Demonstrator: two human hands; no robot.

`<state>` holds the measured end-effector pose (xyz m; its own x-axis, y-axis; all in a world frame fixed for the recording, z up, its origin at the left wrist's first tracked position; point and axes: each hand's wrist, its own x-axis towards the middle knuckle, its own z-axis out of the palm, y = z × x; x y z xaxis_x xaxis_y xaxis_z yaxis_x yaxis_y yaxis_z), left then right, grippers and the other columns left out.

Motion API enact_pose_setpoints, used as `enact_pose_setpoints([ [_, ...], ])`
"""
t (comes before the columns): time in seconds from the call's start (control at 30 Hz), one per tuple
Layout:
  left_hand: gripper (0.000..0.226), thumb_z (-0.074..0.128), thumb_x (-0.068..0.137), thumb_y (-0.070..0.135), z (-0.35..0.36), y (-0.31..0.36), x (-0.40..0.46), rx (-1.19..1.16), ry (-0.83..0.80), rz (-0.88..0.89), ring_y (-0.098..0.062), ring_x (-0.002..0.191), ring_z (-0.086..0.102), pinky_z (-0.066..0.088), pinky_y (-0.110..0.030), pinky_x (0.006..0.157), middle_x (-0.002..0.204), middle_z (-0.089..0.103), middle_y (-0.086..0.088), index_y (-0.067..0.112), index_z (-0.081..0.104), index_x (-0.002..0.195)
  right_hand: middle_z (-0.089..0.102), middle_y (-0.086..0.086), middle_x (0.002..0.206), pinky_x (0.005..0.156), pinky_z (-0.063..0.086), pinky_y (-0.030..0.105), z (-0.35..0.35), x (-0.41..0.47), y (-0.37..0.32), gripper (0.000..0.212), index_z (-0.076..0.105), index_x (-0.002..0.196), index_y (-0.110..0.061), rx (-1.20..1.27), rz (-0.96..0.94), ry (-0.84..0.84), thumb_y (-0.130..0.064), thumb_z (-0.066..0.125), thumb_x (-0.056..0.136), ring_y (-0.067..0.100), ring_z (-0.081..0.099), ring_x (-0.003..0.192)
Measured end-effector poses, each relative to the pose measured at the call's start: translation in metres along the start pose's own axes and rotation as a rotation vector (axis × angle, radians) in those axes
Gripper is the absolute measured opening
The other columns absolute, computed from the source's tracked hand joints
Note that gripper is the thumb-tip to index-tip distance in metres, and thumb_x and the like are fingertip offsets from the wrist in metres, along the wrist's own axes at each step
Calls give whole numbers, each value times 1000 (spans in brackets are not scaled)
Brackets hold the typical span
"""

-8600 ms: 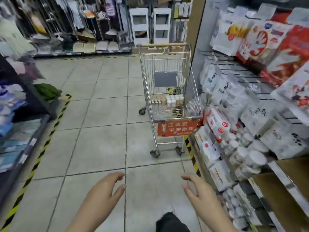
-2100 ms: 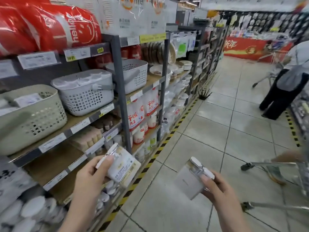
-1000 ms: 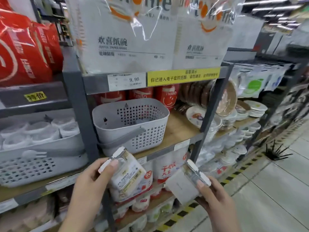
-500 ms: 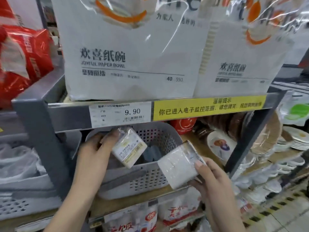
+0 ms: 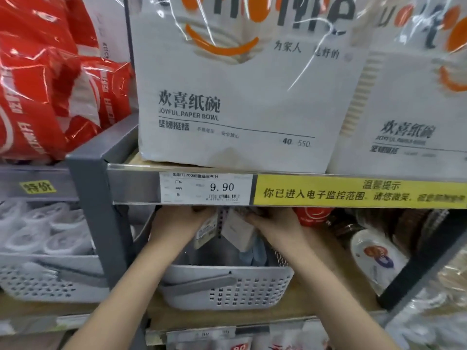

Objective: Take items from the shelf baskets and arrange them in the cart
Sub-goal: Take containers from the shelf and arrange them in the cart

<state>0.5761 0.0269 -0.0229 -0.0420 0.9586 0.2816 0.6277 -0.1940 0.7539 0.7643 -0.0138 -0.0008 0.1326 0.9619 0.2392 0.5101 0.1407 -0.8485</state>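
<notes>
Both hands reached under the grey shelf edge [image 5: 136, 188]: the left hand [image 5: 177, 223] gripped a small clear labelled packet [image 5: 206, 233], the right hand [image 5: 275, 227] apparently pinched a white flat packet [image 5: 237, 232], fingertips partly hidden, above the pale grey perforated plastic basket [image 5: 227, 289].
</notes>
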Motion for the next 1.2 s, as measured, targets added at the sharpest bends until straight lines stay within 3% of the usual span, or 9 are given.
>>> enact_pose_setpoints([
  [0.13, 41, 71, 79, 36, 3, 1, 7, 32, -95, 4, -21, 115, 56, 46, -39, 98, 122, 63, 0, 24, 59, 117, 70, -2, 111, 92, 50, 24, 11, 12, 0, 34, 69, 111, -15, -7, 64, -166, -25, 77, 80, 9, 61, 106],
  [0.2, 47, 71, 78, 35, 5, -2, 13, 174, -154, -28, -22, 117, 55, 45, -36, 98, 126, 62, -2, 21, 60, 121, 71, -2, 88, 79, 51, 23, 18, 17, 1, 12, 70, 89, -16, -78, 107, -239, -23, 75, 81, 8, 64, 87],
  [0.27, 48, 68, 78, 42, 8, -5, 16, 349, -243, -69, -22, 113, 57, 47, -31, 93, 122, 64, -4, 18, 62, 120, 66, -3, 73, 72, 51, 26, 25, 24, 4, 14, 65, 72, -19, -128, 139, -274, -25, 74, 81, 8, 62, 74],
  [0.37, 46, 61, 81, 51, 12, -6, 19, 499, -351, -158, -23, 103, 59, 42, -25, 76, 110, 66, -6, 12, 65, 106, 69, 9, 85, 84, 55, 40, 35, 34, 8, 18, 67, 77, -12, -105, 189, -280, -28, 76, 79, 21, 66, 88],
  [0.6, 37, 57, 83, 46, 16, -1, 29, 598, -417, -220, -23, 100, 61, 49, -28, 82, 100, 65, -4, 14, 63, 99, 60, 7, 66, 53, 44, 24, 49, 45, 18, 23, 59, 65, -11, -267, 298, -347, -24, 73, 76, 19, 57, 61],
  [0.73, 22, 63, 85, 30, 22, 13, 34, 507, -576, -316, -26, 93, 66, 50, -24, 65, 100, 65, -10, 10, 59, 95, 62, 7, 87, 62, 39, 25, 47, 49, 25, 26, 61, 83, -10, -463, 263, -376, -24, 77, 70, 23, 64, 90],
  [0.93, 37, 68, 83, 16, 38, 13, 28, 498, -756, -374, -30, 84, 65, 54, -33, 79, 97, 65, -16, -1, 62, 116, 67, 11, 110, 75, 47, 27, 52, 50, 37, 48, 64, 110, -6, -706, 173, -475, -29, 80, 71, 25, 62, 102],
  [1.07, 45, 69, 86, 21, 42, 6, 27, 500, -827, -396, -31, 109, 62, 52, -39, 93, 123, 61, -18, 0, 57, 124, 66, 11, 116, 89, 52, 34, 57, 52, 44, 54, 63, 119, -8, -842, 113, -585, -33, 80, 73, 24, 62, 105],
  [1.2, 51, 69, 86, 24, 43, 0, 31, 419, -851, -444, -33, 113, 60, 49, -41, 97, 129, 57, -17, 2, 52, 128, 56, 8, 133, 100, 45, 36, 56, 54, 43, 70, 51, 134, -16, -872, -5, -707, -38, 79, 74, 25, 52, 121],
])
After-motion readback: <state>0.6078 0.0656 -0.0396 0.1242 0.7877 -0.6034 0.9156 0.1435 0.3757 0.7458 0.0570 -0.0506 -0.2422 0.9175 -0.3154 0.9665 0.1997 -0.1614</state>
